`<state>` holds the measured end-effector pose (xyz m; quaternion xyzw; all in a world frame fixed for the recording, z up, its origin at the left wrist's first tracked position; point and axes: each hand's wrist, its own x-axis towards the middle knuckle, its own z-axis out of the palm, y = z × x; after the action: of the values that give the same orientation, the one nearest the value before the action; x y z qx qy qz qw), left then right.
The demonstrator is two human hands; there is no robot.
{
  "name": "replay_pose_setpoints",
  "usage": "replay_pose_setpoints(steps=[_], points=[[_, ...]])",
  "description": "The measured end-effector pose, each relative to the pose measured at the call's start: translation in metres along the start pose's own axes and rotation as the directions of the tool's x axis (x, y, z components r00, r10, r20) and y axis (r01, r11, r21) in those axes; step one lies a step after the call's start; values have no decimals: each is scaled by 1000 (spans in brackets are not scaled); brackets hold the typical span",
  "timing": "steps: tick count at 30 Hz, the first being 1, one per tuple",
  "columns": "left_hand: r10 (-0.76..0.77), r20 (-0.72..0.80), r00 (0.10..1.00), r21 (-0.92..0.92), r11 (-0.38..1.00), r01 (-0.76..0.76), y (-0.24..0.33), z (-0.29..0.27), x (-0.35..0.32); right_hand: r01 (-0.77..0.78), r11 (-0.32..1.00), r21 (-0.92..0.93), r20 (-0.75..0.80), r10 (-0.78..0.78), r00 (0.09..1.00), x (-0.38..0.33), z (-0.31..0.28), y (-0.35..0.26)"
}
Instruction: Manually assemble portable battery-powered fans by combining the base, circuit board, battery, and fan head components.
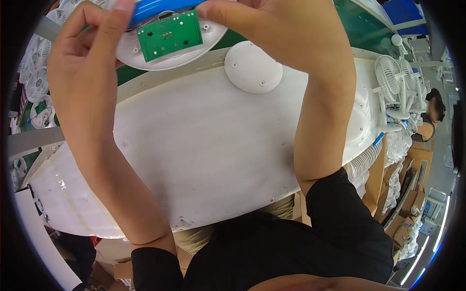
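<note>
At the far edge of the table, both hands hold up a white round fan base [177, 64] with its inside showing. A green circuit board [170, 36] lies in it. Beyond the board runs a blue battery pack [162, 8], partly cut off by the upper edge of the view. My left hand [90, 41] is closed around the left side, its thumb at the battery pack's left end. My right hand [262, 24] grips the right side, its thumb pressing on the battery pack's right end; its other fingers are mostly hidden. Below my right hand a white round cover [252, 68] lies on the table.
The white-covered table [208, 145] spreads below my hands. At its right end sit stacked white covers [359, 119] and assembled white fans [391, 77]. More fan parts [36, 82] stand at the left. Cardboard boxes [407, 208] and another person [429, 116] are off to the right.
</note>
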<state>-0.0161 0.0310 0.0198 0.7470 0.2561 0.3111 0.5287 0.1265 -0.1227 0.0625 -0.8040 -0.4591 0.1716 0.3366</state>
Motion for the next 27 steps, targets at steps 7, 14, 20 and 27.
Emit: replay_pose_setpoints(steps=[7,14,20,27], points=[[11,104,995,-383,923,30,-7,-3,10,-112,742,661,-5,153,988,-5,-31,79],[18,87,996,-234,972,3,0,8,2,-474,801,-366,39,523,852,2,-7,101],[3,98,995,-339,940,31,7,16,-4,-457,702,-547,-60,512,857,-32,9,107],[-17,138,990,-333,941,63,5,6,-12,-480,861,-168,-300,419,857,-91,93,117]])
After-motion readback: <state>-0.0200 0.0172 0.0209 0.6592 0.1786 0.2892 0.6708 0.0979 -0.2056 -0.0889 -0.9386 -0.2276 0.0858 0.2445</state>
